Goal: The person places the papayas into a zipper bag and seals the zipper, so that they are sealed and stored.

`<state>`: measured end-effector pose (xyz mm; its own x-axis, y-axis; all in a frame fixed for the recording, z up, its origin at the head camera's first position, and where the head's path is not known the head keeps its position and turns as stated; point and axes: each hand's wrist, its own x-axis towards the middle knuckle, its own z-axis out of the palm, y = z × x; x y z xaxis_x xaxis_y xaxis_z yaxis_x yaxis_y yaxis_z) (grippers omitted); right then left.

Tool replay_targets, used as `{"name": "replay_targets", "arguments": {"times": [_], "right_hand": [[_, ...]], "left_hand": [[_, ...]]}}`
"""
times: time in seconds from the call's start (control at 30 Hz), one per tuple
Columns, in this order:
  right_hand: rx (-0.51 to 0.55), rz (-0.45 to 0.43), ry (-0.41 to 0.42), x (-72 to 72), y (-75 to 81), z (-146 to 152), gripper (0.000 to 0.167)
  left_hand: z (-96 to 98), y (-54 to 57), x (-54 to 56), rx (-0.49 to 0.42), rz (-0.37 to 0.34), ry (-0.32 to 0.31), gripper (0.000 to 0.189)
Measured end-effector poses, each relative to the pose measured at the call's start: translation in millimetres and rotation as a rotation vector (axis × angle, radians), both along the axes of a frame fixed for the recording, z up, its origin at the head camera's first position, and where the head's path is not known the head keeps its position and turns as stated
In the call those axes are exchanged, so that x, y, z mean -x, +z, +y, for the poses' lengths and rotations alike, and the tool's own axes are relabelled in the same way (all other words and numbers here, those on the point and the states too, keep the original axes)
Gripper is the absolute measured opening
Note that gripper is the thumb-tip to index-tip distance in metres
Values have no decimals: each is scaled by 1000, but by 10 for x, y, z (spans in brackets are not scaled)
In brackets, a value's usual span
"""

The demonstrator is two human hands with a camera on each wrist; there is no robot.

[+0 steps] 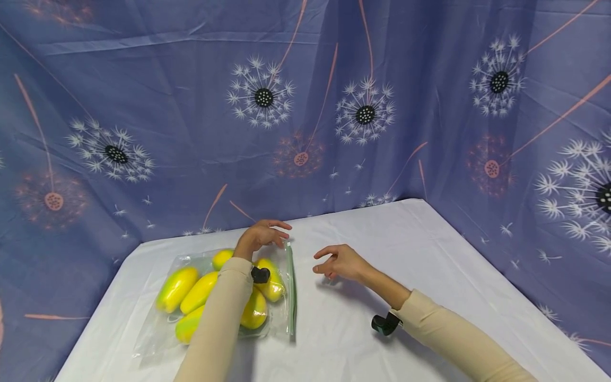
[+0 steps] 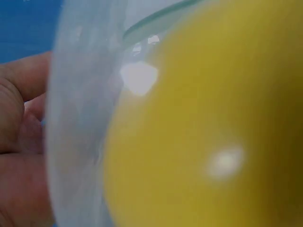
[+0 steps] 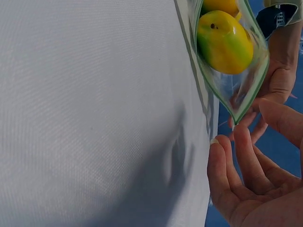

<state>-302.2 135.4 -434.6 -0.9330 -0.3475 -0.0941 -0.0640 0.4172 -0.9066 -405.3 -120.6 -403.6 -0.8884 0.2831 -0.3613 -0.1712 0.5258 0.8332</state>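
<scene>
A clear zip bag [image 1: 153,331] with a green zip strip [image 1: 292,297] lies on its side, holding several yellow-green mangoes [image 1: 177,289]. My left hand [image 1: 262,233] is at the far end of the strip, its fingers loosely extended beside the bag's corner. In the left wrist view, one mango [image 2: 203,123] fills most of the picture, with part of the left hand [image 2: 21,137] past the plastic. My right hand [image 1: 346,262] hovers right of the strip, fingers loosely bent around nothing. From the right wrist, the bag's mouth [image 3: 259,85] gapes apart, a mango [image 3: 225,42] inside it.
A white cloth [image 1: 382,239] covers the table under the bag. Behind and to the right hangs a blue curtain [image 1: 191,127] with dandelion prints. Each wrist wears a small black camera, one of them [image 1: 385,323] low beside the right sleeve.
</scene>
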Motion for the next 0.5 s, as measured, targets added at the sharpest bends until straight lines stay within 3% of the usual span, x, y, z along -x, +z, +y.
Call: {"name": "replay_targets", "arguments": {"times": [0.2,0.5], "right_hand": [[-3,-7,-10,10,16,-22,48],[102,-32,-82,128,57,-94,44]], "left_hand": [[-31,32,-11,-33,-13,-4,57],[-61,63,-39,-51,-8,-10,56]]}}
